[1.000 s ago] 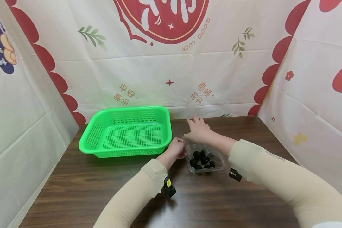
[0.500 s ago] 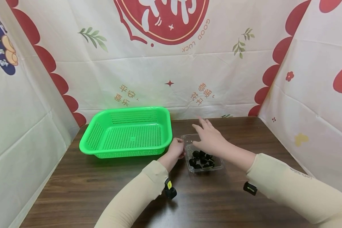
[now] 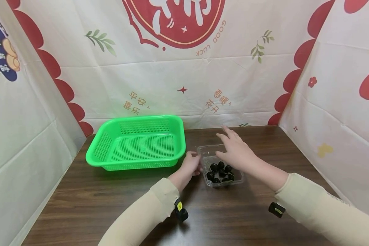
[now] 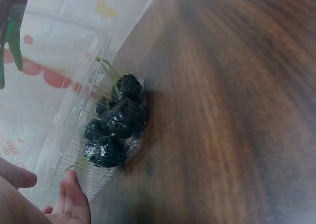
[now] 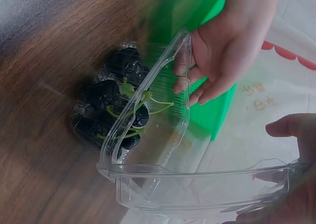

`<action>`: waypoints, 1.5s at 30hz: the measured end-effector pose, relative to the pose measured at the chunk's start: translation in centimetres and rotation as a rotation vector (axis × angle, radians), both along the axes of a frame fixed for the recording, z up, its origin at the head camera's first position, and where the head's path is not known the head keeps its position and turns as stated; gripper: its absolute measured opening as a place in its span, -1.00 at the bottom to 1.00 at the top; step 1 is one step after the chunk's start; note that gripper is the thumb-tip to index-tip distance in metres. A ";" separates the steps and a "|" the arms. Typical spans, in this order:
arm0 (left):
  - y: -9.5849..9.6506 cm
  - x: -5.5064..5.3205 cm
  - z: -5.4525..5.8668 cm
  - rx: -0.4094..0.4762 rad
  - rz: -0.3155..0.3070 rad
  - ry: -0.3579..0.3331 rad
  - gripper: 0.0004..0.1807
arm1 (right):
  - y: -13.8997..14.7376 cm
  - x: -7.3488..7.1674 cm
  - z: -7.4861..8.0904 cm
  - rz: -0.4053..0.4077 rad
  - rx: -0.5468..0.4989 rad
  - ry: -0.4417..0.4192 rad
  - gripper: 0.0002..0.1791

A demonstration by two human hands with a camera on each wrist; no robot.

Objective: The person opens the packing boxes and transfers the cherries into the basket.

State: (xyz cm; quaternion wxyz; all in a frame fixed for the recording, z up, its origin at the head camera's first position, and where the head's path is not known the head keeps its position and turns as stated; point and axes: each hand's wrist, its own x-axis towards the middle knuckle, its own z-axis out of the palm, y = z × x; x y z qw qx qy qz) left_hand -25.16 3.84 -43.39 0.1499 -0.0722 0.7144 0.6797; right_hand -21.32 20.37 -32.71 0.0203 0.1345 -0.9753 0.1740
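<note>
A thin, clear plastic box (image 3: 209, 151) holding glossy, rounded black fruit (image 3: 221, 173) with slender green stems sits on the wood-grained worktop (image 3: 110, 205), right of a perforated green basket (image 3: 142, 145). The left hand (image 3: 190, 164), fingers relaxed and ungripping, touches its side. The right hand (image 3: 236, 150), fingers spread, meets the clear lid (image 5: 202, 187); any grip is unclear.

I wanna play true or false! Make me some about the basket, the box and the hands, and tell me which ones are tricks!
1. The basket is green. True.
2. Dark fruits with green stems lie in the clear box. True.
3. The basket is full of dark fruits. False: none show in it.
4. The left hand is beside the clear box. True.
5. The clear box is closed. False: its lid is open.
</note>
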 end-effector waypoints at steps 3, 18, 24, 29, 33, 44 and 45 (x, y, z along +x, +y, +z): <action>-0.2 0.4 -0.1 0.009 -0.026 -0.001 -0.42 | 0.3 0.1 0.1 -0.004 -0.029 -0.009 -0.25; -0.1 3.2 -0.3 0.090 -0.108 0.020 -0.31 | 2.8 -0.1 0.1 -0.048 -0.179 0.000 -0.26; -0.4 3.7 -0.1 0.102 -0.165 -0.004 -0.37 | 3.9 -0.2 0.2 -0.063 -0.246 -0.012 -0.26; -0.5 3.5 0.6 0.143 -0.168 -0.046 -0.30 | 5.1 -0.4 0.0 -0.085 -0.315 -0.020 -0.26; -0.6 3.1 1.2 0.173 -0.158 -0.051 -0.29 | 5.8 -0.5 -0.1 -0.105 -0.364 -0.008 -0.28; -1.4 2.3 2.0 0.178 -0.147 -0.069 -0.28 | 6.8 -1.0 -0.6 -0.124 -0.501 -0.009 -0.27; -1.5 2.2 2.0 0.172 -0.144 -0.065 -0.28 | 7.0 -1.0 -0.6 -0.127 -0.510 -0.011 -0.26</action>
